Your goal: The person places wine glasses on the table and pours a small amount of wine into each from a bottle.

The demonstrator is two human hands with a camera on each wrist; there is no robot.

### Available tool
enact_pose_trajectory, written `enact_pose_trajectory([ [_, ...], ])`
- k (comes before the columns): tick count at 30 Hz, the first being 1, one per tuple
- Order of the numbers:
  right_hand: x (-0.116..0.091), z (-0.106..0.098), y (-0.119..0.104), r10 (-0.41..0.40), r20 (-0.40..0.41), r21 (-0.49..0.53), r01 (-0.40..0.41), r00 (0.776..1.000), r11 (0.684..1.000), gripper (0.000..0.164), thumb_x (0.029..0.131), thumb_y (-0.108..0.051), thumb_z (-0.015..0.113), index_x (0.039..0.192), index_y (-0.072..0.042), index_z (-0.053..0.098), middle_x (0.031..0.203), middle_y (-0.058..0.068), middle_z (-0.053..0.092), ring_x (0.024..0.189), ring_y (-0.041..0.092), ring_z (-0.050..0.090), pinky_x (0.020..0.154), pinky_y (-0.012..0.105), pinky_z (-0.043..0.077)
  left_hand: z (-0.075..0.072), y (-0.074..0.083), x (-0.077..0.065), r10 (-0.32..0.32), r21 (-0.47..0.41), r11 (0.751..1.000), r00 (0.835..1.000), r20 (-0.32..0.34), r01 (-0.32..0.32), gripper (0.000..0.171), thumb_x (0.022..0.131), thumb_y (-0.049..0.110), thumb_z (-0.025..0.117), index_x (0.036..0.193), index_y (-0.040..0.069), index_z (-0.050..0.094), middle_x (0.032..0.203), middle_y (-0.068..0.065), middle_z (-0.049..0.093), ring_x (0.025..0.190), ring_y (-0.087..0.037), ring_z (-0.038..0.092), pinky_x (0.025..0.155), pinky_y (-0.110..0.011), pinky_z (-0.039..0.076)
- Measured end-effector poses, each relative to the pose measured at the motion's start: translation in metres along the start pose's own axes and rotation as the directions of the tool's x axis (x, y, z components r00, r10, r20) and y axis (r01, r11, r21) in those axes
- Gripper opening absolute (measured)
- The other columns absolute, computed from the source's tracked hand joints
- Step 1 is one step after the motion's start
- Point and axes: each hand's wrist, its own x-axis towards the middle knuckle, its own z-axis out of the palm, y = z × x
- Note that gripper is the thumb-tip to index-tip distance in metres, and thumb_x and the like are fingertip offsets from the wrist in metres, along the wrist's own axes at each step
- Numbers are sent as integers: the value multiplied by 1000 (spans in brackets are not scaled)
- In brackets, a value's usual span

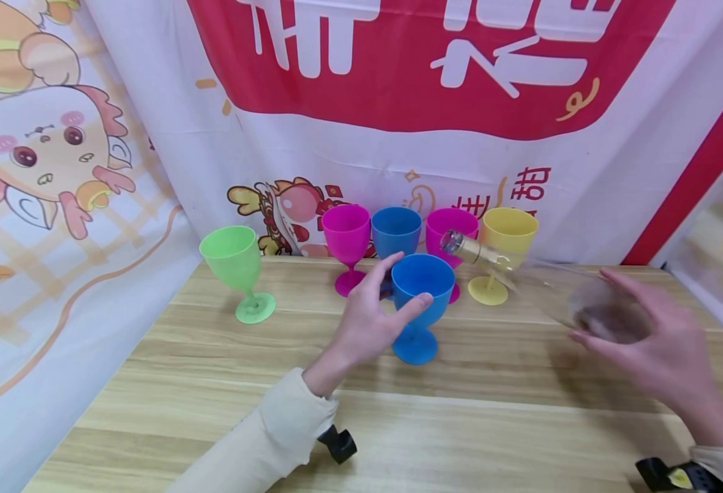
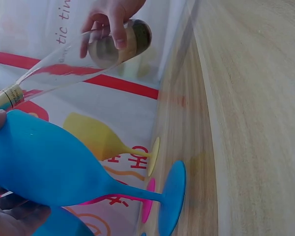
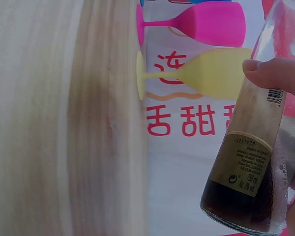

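Observation:
Front and centre on the table is a blue goblet (image 1: 422, 305), its bowl held between the thumb and fingers of my left hand (image 1: 370, 315). My right hand (image 1: 657, 335) grips the lower part of a clear glass bottle (image 1: 546, 287) with a dark liquid in its base. The bottle is tilted, with its neck (image 1: 467, 248) pointing left, just above and to the right of the blue goblet's rim. In the right wrist view, a printed back label (image 3: 243, 160) shows near the bottle's bottom. The goblet's inside looks blue, with no liquid visible in it.
Behind stand a magenta goblet (image 1: 346, 236), another blue goblet (image 1: 396, 229), a second magenta goblet (image 1: 444, 222) and a yellow goblet (image 1: 509, 233). A green goblet (image 1: 235, 263) stands to the left. A printed cloth (image 1: 337, 150) hangs beyond the wooden table (image 1: 213, 383).

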Motion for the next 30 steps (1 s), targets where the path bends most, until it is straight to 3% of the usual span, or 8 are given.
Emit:
enact_pose_trajectory([
  [2, 3, -1, 1, -79, -15, 0, 79, 997, 997, 97, 51, -25, 106, 140, -13, 70, 132, -41, 56, 119, -24, 44, 98, 0, 28, 0, 0, 0, -3, 1, 1000, 1000, 5, 3, 81, 96, 44, 76, 164, 21, 38, 161, -4, 52, 142, -31, 57, 110, -57, 55],
  [4, 6, -2, 2, -132, -23, -12, 132, 991, 991, 93, 61, -56, 100, 137, -10, 72, 132, -26, 66, 121, -24, 42, 99, 2, 27, 0, 1, 0, -8, 3, 1000, 1000, 10, 8, 81, 97, 45, 75, 164, 21, 37, 162, -4, 51, 143, -31, 56, 110, -57, 55],
  [7, 9, -3, 1, -181, -41, -49, 179, 983, 983, 102, 74, -91, 67, 132, -7, 74, 121, 6, 76, 123, -25, 40, 102, 4, 25, -1, 1, -1, -17, 7, 1000, 1000, 13, 17, 81, 97, 45, 75, 164, 22, 37, 163, -3, 50, 145, -30, 54, 110, -56, 55],
  [9, 10, -3, 0, -200, -60, -83, 195, 978, 977, 103, 75, -94, 60, 129, -7, 74, 116, 18, 75, 126, -25, 39, 103, 8, 24, -1, 1, -1, -26, 6, 1000, 1000, 15, 25, 81, 97, 45, 75, 164, 23, 36, 163, -3, 49, 146, -30, 53, 110, -56, 55],
  [13, 11, -4, -5, -229, -92, -125, 217, 969, 968, 100, 78, -94, 58, 125, -8, 76, 113, 21, 73, 129, -18, 45, 109, 22, 25, 0, 2, -1, -32, 0, 999, 999, 16, 32, 80, 97, 45, 75, 164, 24, 36, 164, -2, 49, 146, -29, 52, 110, -57, 55],
  [18, 11, -11, -9, -268, -66, -178, 253, 961, 951, 97, 84, -92, 53, 128, -9, 75, 118, 23, 71, 125, 13, 58, 117, 31, 24, 0, 2, -1, -27, 7, 1000, 1000, 13, 27, 80, 97, 44, 75, 164, 24, 36, 163, -1, 49, 145, -27, 53, 108, -54, 57],
  [23, 12, -15, -11, -281, -36, -215, 267, 959, 939, 97, 87, -92, 48, 132, -10, 73, 122, 25, 70, 114, 37, 55, 122, 34, 22, 1, 1, -1, -27, 10, 1000, 1000, 10, 27, 81, 98, 43, 75, 165, 22, 35, 164, -1, 48, 146, -27, 52, 109, -55, 56],
  [30, 14, -22, -14, -300, -33, -241, 284, 953, 928, 92, 91, -87, 46, 135, -10, 72, 129, 25, 69, 119, 41, 56, 121, 32, 20, 1, 2, -2, -34, 8, 999, 999, 7, 34, 82, 97, 44, 75, 165, 23, 34, 166, -2, 47, 148, -29, 51, 110, -57, 55],
])
